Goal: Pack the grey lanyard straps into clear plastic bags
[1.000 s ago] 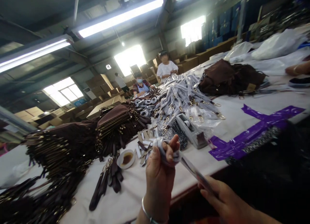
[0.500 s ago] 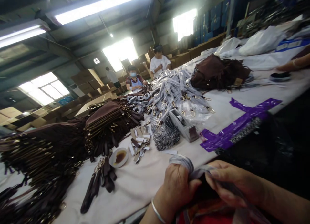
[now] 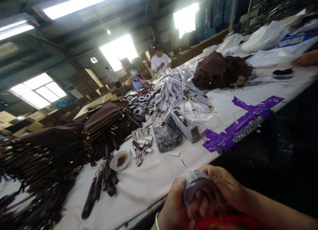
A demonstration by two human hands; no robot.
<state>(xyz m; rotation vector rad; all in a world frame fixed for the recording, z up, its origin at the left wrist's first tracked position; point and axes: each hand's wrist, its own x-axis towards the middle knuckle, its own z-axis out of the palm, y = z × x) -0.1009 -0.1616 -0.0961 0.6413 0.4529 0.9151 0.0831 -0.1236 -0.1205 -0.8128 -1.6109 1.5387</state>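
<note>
Both my hands are closed around one rolled strap wrapped in clear plastic [image 3: 196, 185], held just below the near table edge. My left hand [image 3: 175, 206] grips it from the left, a bracelet on that wrist. My right hand [image 3: 225, 190] curls over it from the right, fingers wrapped round the roll. On the white table [image 3: 149, 180] ahead lie a grey tape dispenser [image 3: 185, 125] and a speckled grey pouch [image 3: 167, 137].
Piles of dark brown straps and bags [image 3: 74, 140] fill the left. A heap of plastic-wrapped straps [image 3: 174, 94] and a brown bag pile [image 3: 221, 71] lie further back. Purple tape strips [image 3: 243, 120] cross the right edge. A small dish [image 3: 120, 160] and paper tags [image 3: 141, 143] sit nearby. Two people work at the far end.
My left hand came down from above the table to below its edge. My right hand closed in onto the strap, which is now rolled tight between both hands.
</note>
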